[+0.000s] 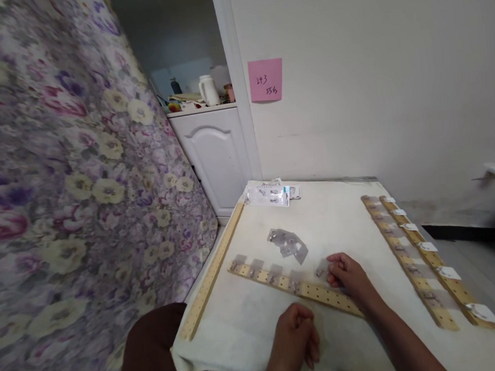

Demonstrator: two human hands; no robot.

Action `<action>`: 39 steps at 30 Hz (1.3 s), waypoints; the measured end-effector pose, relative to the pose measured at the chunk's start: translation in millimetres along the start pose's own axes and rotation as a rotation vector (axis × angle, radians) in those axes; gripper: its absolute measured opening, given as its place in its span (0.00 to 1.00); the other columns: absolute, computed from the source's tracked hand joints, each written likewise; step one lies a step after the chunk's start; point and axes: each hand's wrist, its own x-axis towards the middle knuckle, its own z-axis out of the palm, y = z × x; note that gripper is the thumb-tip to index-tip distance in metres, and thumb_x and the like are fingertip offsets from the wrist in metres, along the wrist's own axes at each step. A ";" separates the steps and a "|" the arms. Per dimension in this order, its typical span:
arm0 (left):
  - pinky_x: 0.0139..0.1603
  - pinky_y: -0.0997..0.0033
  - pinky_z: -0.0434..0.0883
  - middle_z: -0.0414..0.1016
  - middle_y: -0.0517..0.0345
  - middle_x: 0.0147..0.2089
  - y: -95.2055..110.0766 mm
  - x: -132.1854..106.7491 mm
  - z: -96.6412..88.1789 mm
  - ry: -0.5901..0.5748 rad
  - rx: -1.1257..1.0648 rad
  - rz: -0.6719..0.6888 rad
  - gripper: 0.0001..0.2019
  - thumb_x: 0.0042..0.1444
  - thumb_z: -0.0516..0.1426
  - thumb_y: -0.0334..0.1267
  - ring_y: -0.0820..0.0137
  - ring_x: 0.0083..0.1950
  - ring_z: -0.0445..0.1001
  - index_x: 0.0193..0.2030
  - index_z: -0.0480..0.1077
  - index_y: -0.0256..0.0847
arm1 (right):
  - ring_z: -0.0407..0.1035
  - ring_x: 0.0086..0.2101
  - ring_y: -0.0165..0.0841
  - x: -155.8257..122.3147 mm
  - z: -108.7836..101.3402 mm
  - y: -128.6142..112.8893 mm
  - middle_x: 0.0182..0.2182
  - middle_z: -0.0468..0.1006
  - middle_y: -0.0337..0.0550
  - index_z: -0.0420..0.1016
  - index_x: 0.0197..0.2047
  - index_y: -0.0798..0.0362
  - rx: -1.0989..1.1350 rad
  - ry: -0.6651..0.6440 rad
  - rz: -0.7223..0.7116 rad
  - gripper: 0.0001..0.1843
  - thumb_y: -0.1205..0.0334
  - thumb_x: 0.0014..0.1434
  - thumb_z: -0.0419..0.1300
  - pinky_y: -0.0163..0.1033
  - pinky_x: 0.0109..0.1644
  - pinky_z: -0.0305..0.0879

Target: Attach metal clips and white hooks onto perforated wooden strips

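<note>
A small greyish, see-through packet (321, 271) is pinched in the fingertips of my right hand (348, 276). Something small seems to be inside it, too small to name. Beneath that hand runs a wooden strip (324, 295) with rows of holes. Several similar packets with small shiny pieces sit along its left half, while its right half shows bare holes. On the near side of the strip, my left hand (295, 333) is curled closed above the cloth, with nothing visible in it. Beyond the strip lies a loose pile of grey packets (287, 244).
A bare holed strip (214, 274) lies along the table's left edge. On the right are a strip with grey packets (408, 264) and another with white cards (439, 259). Flat clear packages (268, 196) lie at the back, by the wall. A floral curtain (80, 193) hangs at left.
</note>
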 end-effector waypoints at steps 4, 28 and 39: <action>0.08 0.82 0.52 0.68 0.69 0.18 -1.2 1.2 -0.5 0.003 -0.008 -0.001 0.10 0.45 0.50 0.40 0.79 0.11 0.62 0.34 0.58 0.42 | 0.65 0.18 0.28 -2.0 0.7 -0.5 0.16 0.73 0.33 0.64 0.38 0.52 0.012 0.005 -0.008 0.13 0.58 0.48 0.58 0.33 0.24 0.61; 0.14 0.79 0.49 0.70 0.61 0.19 13.2 19.7 39.0 0.125 -0.294 -0.233 0.12 0.53 0.52 0.46 0.80 0.13 0.63 0.32 0.62 0.38 | 0.63 0.24 0.29 -16.5 1.1 -15.3 0.20 0.68 0.32 0.69 0.31 0.52 -0.165 -0.240 -0.114 0.05 0.62 0.48 0.57 0.34 0.29 0.59; 0.16 0.78 0.47 0.68 0.62 0.17 10.9 24.2 42.4 0.230 -0.304 -0.214 0.14 0.50 0.54 0.49 0.79 0.13 0.62 0.29 0.63 0.38 | 0.65 0.27 0.31 -16.8 2.8 -17.3 0.23 0.72 0.36 0.70 0.30 0.53 -0.328 -0.173 -0.169 0.04 0.63 0.48 0.56 0.34 0.31 0.61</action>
